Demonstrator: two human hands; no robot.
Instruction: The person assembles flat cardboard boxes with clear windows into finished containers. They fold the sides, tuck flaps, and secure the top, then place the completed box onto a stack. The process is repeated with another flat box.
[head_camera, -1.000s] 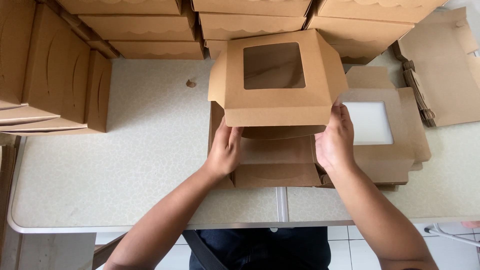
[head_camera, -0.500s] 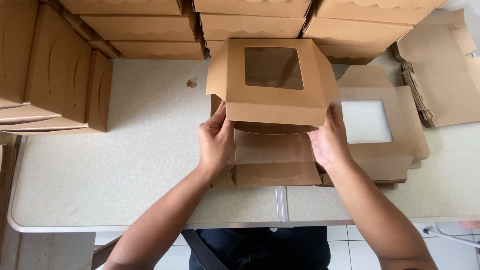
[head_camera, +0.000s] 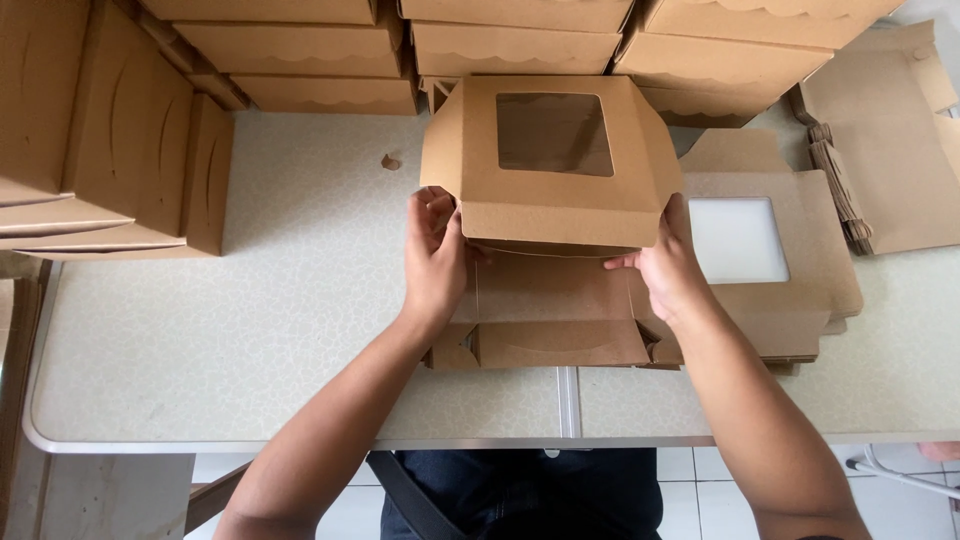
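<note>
Both hands grip a brown box on the tabletop (head_camera: 250, 330).
Finished boxes (head_camera: 330, 50) line the far edge; flat blanks (head_camera: 780, 290) lie just right. The windowed lid (head_camera: 550, 160) tilts over the box (head_camera: 550, 315); left hand (head_camera: 435, 262) and right hand (head_camera: 670, 270) clasp its sides.

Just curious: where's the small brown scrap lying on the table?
In the head view, the brown scrap lies on the table, left of the windowed box and just below the stacked boxes at the back.

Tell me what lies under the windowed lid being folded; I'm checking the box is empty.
Under the windowed lid, the box base shows bare brown cardboard near its front wall; the rear part is covered by the lid, so unseen.
</note>
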